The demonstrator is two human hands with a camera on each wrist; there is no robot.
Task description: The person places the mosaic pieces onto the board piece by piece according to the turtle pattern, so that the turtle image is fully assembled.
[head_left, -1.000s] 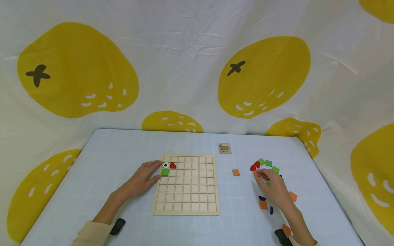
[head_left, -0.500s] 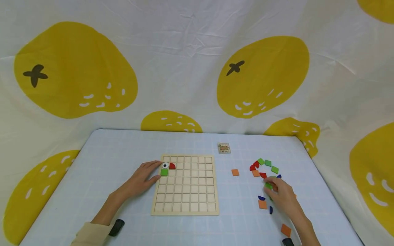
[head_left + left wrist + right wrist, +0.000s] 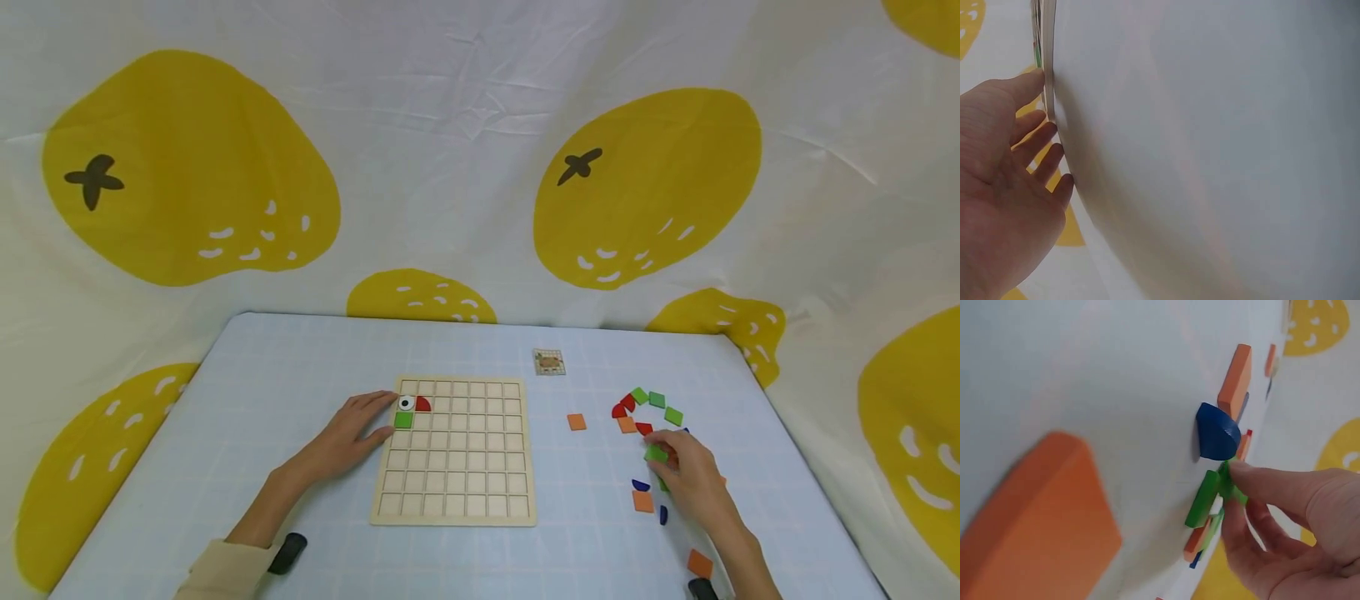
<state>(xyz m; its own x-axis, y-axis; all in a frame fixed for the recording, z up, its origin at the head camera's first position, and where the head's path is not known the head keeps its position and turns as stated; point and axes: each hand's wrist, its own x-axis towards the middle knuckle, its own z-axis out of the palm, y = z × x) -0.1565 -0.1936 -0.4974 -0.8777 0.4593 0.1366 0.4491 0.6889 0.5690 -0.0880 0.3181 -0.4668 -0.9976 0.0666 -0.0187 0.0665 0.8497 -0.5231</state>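
Note:
My left hand (image 3: 347, 437) rests its fingertips and thumb along the left edge of a wooden grid board (image 3: 455, 518). In the left wrist view, its fingers (image 3: 1040, 134) are fairly straight against that edge. On the board sit a round eye tile (image 3: 406, 403), a red quarter-circle tile (image 3: 423, 404) and a green square tile (image 3: 403, 421). To the right, my right hand (image 3: 693, 473) pinches another green square tile (image 3: 655, 452) between thumb and fingers. The right wrist view shows a second green tile (image 3: 1202, 499) beside the fingertips and a blue half-round tile (image 3: 1217, 432) above them.
Several loose tiles lie around the right hand, among them an orange square (image 3: 642, 501), a red piece (image 3: 619, 411) and a green square (image 3: 673, 416). A lone orange tile (image 3: 576, 422) lies nearer the board. A small picture card (image 3: 549, 362) lies at the back.
The right hand has moved from the orange and red tiles toward the near right and now pinches a green tile. The left hand has stayed at the board's edge.

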